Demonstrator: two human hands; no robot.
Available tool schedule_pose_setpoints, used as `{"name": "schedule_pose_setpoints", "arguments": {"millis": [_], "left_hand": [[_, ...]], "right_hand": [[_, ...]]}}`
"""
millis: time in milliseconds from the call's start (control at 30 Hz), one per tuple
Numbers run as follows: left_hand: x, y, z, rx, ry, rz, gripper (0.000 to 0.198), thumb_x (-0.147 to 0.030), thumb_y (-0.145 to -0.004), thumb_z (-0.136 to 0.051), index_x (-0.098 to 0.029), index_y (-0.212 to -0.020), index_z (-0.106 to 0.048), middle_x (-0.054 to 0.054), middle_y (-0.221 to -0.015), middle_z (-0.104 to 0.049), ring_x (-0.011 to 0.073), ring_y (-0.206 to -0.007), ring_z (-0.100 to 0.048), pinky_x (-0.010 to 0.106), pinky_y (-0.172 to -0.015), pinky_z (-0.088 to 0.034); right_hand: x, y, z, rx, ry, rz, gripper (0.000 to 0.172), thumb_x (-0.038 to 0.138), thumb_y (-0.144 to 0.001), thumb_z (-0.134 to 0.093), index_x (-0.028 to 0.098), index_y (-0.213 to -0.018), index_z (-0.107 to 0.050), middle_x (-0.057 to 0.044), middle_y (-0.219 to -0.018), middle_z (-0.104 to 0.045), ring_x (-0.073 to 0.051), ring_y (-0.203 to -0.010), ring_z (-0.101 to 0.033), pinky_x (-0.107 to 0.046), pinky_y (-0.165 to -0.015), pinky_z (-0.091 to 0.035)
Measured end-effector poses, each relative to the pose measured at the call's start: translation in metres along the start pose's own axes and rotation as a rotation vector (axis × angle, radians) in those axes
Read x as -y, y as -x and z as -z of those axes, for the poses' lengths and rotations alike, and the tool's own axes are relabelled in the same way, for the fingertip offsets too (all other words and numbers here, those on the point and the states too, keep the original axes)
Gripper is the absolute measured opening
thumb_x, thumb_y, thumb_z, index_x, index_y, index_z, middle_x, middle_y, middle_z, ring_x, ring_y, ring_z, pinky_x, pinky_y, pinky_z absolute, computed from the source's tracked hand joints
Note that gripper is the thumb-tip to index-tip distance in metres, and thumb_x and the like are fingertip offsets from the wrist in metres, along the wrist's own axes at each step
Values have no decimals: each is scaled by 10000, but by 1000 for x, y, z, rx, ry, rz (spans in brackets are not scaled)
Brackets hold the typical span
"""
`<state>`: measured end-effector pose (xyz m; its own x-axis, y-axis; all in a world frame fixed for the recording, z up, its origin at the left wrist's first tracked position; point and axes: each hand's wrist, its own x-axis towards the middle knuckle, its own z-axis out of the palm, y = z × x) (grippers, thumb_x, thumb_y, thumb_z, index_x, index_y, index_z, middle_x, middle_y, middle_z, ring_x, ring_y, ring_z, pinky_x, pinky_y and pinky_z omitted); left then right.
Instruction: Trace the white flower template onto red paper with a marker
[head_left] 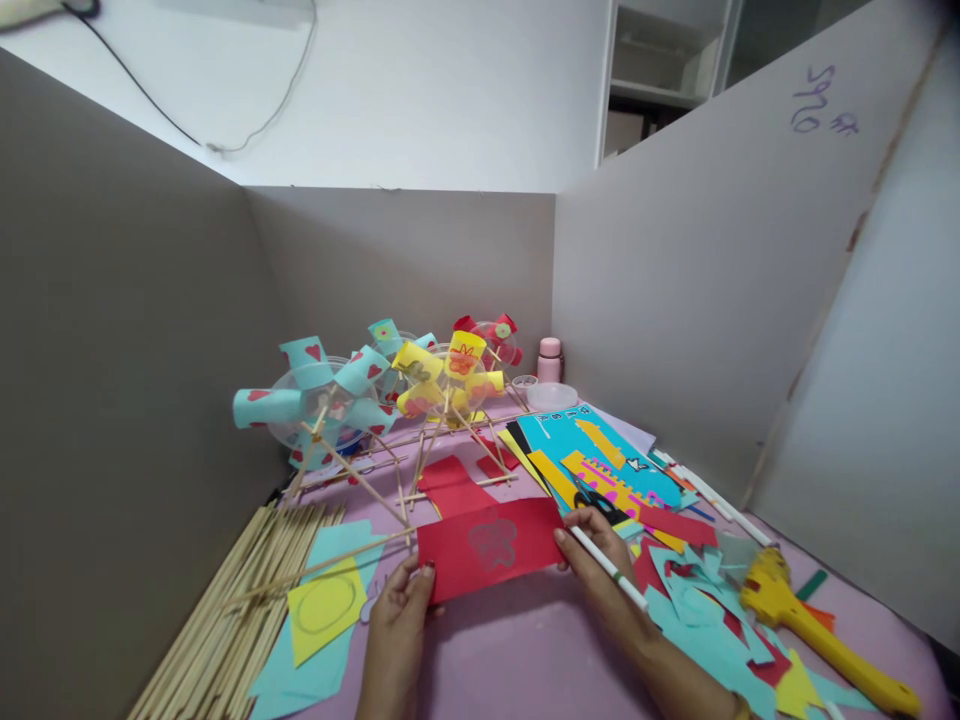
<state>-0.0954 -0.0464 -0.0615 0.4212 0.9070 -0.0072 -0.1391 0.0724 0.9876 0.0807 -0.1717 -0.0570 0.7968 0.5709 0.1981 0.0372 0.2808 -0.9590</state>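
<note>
Between my two hands a red paper strip (457, 560) is held up, with a grey flower or butterfly outline drawn on it. My left hand (401, 625) pinches its left end, thumb in front. At the right end, my right hand (600, 560) grips the paper between thumb and fingers. A white marker (609, 568) with a green band also rests in my right hand, pointing down to the right. Just behind the strip lies another red paper piece (454, 487). Near my left hand is a yellow paper square (326, 610) with a circle drawn on it.
Stick-and-paper pinwheel models in blue (304, 400), yellow (450, 375) and red (502, 335) stand at the back. Wooden sticks (217, 610) lie left. Scissors (596, 500), paper scraps (697, 600) and a yellow glue gun (817, 635) are right. A pink bottle (550, 362) stands behind. Partitions enclose the table.
</note>
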Motion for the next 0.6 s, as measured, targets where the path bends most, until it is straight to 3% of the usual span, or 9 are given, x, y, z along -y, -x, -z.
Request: {"name": "schedule_pose_setpoints", "arguments": {"millis": [300, 467, 600], "left_hand": [[-6, 4, -3, 20, -27, -12, 533, -521, -639, -706, -188, -1034, -577, 30, -783, -685, 213, -708, -635, 282, -621, -466], [-3, 3, -2, -17, -181, -33, 604, -543, -604, -695, -181, -1068, -555, -82, -506, -493, 148, -479, -492, 243, -509, -370], [5, 2, 1, 7, -375, -93, 620, -550, -597, -658, -176, -1081, -558, -106, -473, -393, 148, -437, -430, 247, -477, -311]], "right_hand": [[-3, -1, 4, 18, 51, 14, 243, 412, -756, -645, 211, -810, -519, 66, -592, -470, -132, -516, -486, -236, -495, -426], [-9, -3, 8, 38, 129, 26, 152, 342, -786, -600, 209, -797, -528, 72, -563, -433, -125, -497, -413, -221, -464, -334], [-8, -4, 14, 50, 225, 40, 176, 347, -742, -660, 208, -730, -553, 68, -556, -447, -129, -512, -397, -230, -478, -295]]}}
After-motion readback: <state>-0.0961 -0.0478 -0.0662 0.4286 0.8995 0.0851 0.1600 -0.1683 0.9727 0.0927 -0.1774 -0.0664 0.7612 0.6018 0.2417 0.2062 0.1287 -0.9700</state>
